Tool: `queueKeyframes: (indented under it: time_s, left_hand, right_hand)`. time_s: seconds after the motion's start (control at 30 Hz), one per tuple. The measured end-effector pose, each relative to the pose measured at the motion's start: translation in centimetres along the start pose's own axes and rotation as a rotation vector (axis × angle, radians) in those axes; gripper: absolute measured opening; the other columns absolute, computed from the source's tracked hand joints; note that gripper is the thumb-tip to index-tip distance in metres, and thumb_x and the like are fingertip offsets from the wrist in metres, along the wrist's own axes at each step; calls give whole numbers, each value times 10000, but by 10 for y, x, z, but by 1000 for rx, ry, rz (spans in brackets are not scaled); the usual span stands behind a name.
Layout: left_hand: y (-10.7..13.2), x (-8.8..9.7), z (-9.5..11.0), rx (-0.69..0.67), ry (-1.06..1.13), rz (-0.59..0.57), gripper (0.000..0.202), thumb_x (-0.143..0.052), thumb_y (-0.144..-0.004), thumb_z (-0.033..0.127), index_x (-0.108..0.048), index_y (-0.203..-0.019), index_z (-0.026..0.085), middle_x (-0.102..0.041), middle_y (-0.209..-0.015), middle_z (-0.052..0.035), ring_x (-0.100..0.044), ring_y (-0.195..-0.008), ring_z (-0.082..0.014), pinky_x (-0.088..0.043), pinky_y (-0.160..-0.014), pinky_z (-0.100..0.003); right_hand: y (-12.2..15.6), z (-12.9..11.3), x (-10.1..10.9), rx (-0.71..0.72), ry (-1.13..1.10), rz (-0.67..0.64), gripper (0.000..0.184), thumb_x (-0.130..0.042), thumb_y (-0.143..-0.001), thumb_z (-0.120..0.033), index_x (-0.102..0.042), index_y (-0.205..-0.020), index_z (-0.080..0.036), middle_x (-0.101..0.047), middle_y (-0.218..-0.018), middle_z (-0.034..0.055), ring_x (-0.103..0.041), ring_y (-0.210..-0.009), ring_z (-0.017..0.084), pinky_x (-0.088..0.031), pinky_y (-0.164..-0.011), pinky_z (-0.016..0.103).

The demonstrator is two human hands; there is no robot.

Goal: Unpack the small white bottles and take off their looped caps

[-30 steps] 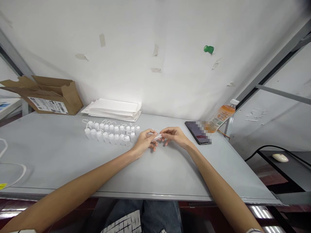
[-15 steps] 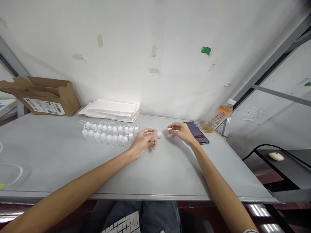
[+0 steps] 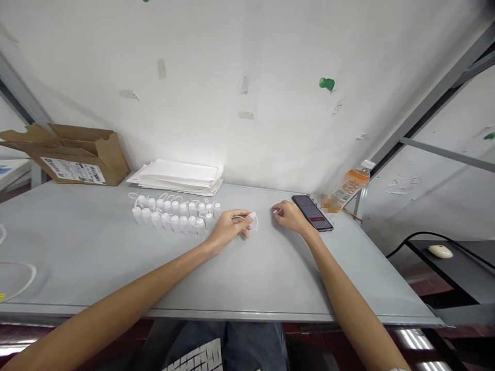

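Note:
My left hand (image 3: 231,226) is closed round a small white plastic bottle (image 3: 252,216). Most of its body is hidden by the fingers, and a thin white strap curves out beside it. To the right, my right hand (image 3: 288,215) is low over the table with thumb and fingers pinched. A tiny bit of white shows at its fingertips, too small to name. Left of my left hand, several small white bottles (image 3: 166,219) with looped straps stand in two rows.
On the grey table (image 3: 247,278) a phone (image 3: 312,211) lies just beyond my right hand, beside an orange drink bottle (image 3: 351,183) leaning at the wall. A stack of white papers (image 3: 178,172) and an open cardboard box (image 3: 85,157) stand at the back left.
My left hand has turned the small bottle, so its strap now hangs to the right. My right hand has moved slightly right and down, further from the bottle. The view has shifted slightly.

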State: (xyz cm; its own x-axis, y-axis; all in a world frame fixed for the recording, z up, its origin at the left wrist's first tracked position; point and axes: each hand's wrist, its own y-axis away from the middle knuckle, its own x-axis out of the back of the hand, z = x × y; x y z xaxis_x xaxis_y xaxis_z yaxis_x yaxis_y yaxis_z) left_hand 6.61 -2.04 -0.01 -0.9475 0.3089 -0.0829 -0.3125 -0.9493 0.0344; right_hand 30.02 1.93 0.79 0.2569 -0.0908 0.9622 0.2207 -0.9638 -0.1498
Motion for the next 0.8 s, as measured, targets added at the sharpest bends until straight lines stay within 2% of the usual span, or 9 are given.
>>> queueKeyframes:
  time_s: [0.13,0.23,0.3,0.37,0.43,0.53,0.6,0.73,0.8]
  left_hand:
    - [-1,1,-4,-28,-40,9,420,-721,-768,439,-661,-1025,112,-649,-700,-16,-614,-497,-113,-499,-588,-269]
    - [-2,2,-6,-77,-107,31,398,-717,-770,438,-654,-1023,136,-654,-723,-9,-617,-498,-110,-499,-597,-267]
    - [-3,3,-8,-107,-159,43,385,-716,-769,432,-654,-1025,151,-660,-754,-8,-621,-505,-109,-497,-593,-264]
    - [-3,3,-9,-128,-202,47,374,-711,-771,427,-654,-1027,161,-662,-779,-9,-624,-511,-108,-496,-583,-260]
    - [-3,3,-9,-136,-221,57,365,-714,-766,411,-651,-1025,162,-656,-784,-7,-617,-503,-103,-499,-573,-258]
    - [-3,2,-8,-137,-223,76,361,-728,-746,372,-645,-1022,156,-642,-806,-11,-594,-490,-86,-510,-547,-251]
    - [-4,2,-8,-143,-224,82,363,-742,-726,357,-645,-1012,156,-630,-833,-20,-589,-517,-85,-510,-511,-238]
    - [-3,0,-7,-170,-197,96,373,-774,-687,344,-646,-986,161,-604,-898,-41,-614,-636,-115,-519,-470,-220]
    - [-2,0,-6,-169,-167,93,364,-777,-689,345,-642,-970,157,-608,-895,-40,-607,-601,-103,-523,-464,-225]
  right_hand:
    - [2,1,1,-33,-11,27,291,-531,-885,-268,-712,-1082,-155,-673,-1029,106,-618,-753,164,-416,-720,263]
    - [5,-4,6,-93,-19,175,305,-504,-920,-349,-699,-1099,-200,-652,-1140,100,-615,-720,156,-407,-665,275]
    - [7,-13,12,-91,-87,290,287,-501,-922,-367,-718,-1004,-198,-676,-1079,87,-608,-693,154,-410,-663,284]
    - [8,-25,17,-34,-243,318,299,-512,-914,-392,-722,-866,-184,-706,-920,69,-606,-678,158,-425,-676,289]
    - [11,-38,19,49,-442,218,320,-549,-890,-439,-713,-799,-180,-711,-815,55,-605,-664,158,-441,-668,286]
    - [15,-56,16,138,-655,8,336,-607,-841,-495,-718,-826,-179,-715,-822,50,-591,-642,144,-450,-629,276]
    - [16,-63,12,143,-759,-96,357,-617,-830,-509,-717,-855,-167,-710,-817,56,-570,-613,130,-448,-600,271]
    - [18,-64,10,91,-924,-195,364,-655,-805,-500,-702,-853,-142,-685,-766,57,-544,-567,110,-422,-537,250]
    - [18,-62,12,69,-970,-211,359,-678,-790,-493,-699,-844,-139,-679,-755,57,-547,-555,106,-382,-488,233]
